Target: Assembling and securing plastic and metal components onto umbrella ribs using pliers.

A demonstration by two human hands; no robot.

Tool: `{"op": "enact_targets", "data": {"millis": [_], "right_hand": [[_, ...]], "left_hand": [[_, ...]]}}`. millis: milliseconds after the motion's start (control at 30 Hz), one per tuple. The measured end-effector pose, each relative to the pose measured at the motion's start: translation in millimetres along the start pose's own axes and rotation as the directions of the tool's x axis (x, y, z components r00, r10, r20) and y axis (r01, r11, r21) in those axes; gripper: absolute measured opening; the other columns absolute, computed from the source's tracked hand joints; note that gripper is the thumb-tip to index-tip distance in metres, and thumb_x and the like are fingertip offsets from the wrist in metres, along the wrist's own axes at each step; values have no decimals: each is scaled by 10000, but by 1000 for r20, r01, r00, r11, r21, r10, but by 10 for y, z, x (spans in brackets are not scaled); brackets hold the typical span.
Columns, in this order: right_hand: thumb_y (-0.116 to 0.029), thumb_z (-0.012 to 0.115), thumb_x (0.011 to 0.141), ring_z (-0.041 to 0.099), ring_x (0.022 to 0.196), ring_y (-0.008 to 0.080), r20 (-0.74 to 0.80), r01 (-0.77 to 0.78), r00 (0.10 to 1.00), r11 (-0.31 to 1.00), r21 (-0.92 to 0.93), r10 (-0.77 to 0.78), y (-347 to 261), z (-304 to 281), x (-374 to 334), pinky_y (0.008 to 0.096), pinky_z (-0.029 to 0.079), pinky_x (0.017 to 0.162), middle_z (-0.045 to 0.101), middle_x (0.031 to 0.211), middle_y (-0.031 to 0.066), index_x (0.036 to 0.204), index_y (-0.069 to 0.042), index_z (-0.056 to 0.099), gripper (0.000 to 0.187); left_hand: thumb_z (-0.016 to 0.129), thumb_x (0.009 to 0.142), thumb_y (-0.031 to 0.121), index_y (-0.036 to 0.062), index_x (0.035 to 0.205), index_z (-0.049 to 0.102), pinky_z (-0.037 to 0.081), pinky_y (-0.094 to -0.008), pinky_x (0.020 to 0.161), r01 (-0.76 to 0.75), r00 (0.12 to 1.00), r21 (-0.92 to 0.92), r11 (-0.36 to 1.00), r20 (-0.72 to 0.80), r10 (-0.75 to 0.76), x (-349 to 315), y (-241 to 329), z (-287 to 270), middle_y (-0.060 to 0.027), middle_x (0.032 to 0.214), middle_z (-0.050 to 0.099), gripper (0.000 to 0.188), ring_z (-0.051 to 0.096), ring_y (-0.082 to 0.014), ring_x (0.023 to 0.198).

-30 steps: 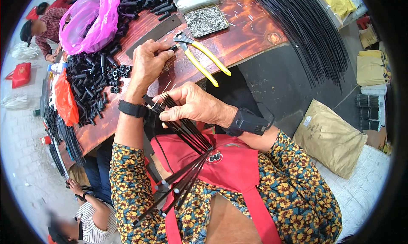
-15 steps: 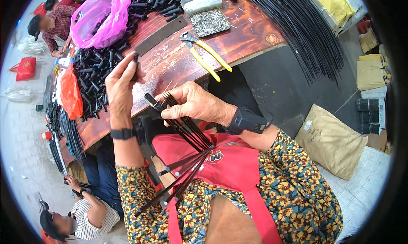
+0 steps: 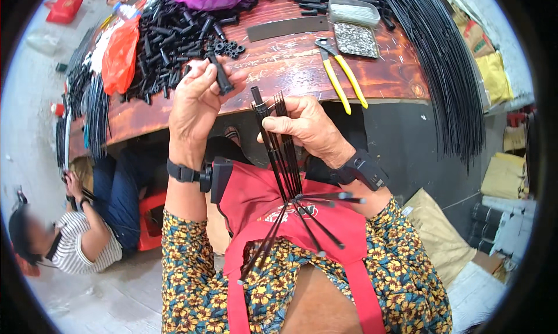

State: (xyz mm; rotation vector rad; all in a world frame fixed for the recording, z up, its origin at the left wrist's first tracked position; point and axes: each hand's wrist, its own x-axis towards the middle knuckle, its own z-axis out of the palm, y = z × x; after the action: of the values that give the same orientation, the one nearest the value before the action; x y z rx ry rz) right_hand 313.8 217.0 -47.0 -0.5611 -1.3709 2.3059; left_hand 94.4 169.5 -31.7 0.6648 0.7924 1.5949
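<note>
Head view: the bundle of thin black rods (image 3: 283, 159) stands upright over the red apron (image 3: 256, 200), pinched near its top by the right hand (image 3: 305, 127), while the left hand (image 3: 195, 98), just left of the bundle, pinches a short black tube (image 3: 221, 78) between its fingers. Risk noted: below the grip the rods splay loose, so a slackened pinch could let them slide out; the yellow-handled pliers (image 3: 340, 72) lie on the tabletop (image 3: 279, 61) beyond the bundle.

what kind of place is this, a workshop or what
Most likely a small hand-assembly workshop. A worn wooden worktable carries a heap of small black tubes, yellow-handled pliers and a tray of small metal bits. The right hand grips a bundle of thin black rods; the left hand holds one black tube.
</note>
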Motion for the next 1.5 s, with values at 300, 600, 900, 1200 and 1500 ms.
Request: {"op": "enact_targets", "data": {"millis": [300, 600, 900, 1200, 1500], "right_hand": [[-102, 674, 866, 672, 694, 135, -14, -8, 1000, 998, 70, 9, 8, 101, 57, 230, 545, 624, 691, 816, 113, 1032, 8, 628, 205], [-118, 681, 863, 669, 674, 133, -34, -30, 999, 998, 56, 32, -3, 136, 29, 228, 545, 601, 691, 815, 118, 1021, -2, 635, 202], [-152, 683, 867, 672, 681, 141, -67, -62, 996, 998, -30, 60, 62, 92, 77, 234, 548, 609, 694, 822, 116, 1004, -13, 644, 199], [-191, 684, 870, 641, 587, 73, -79, 3, 997, 1000, -27, -5, 77, 106, 82, 146, 383, 411, 706, 783, 88, 1004, -42, 658, 202], [-173, 671, 879, 644, 598, 78, -92, 3, 996, 997, -82, -10, 170, -14, 106, 141, 369, 407, 707, 793, 99, 984, -42, 653, 169]], "left_hand": [[577, 935, 165, -3, 1034, 542, 560, -421, 836, 0, 1000, 29, 1000, 22, -1, 72, -9, 96, -112, 960, 632, 198, 670, -265, 926], [604, 916, 151, 37, 1034, 563, 570, -392, 772, 18, 1000, 114, 993, -13, -16, 22, -16, 135, -96, 923, 658, 169, 687, -261, 864], [575, 927, 132, -13, 1166, 564, 572, -402, 798, -1, 1000, 170, 985, 28, -4, -40, -27, 204, -167, 1016, 669, 280, 684, -296, 908], [595, 914, 106, -9, 1235, 554, 577, -362, 807, 51, 999, 218, 975, 8, -54, -107, -86, 249, -142, 1004, 678, 343, 687, -242, 894], [631, 890, 127, -11, 1285, 504, 549, -378, 873, 55, 993, 189, 980, 91, -74, -37, -130, 184, -126, 1056, 661, 437, 666, -240, 961]]}}
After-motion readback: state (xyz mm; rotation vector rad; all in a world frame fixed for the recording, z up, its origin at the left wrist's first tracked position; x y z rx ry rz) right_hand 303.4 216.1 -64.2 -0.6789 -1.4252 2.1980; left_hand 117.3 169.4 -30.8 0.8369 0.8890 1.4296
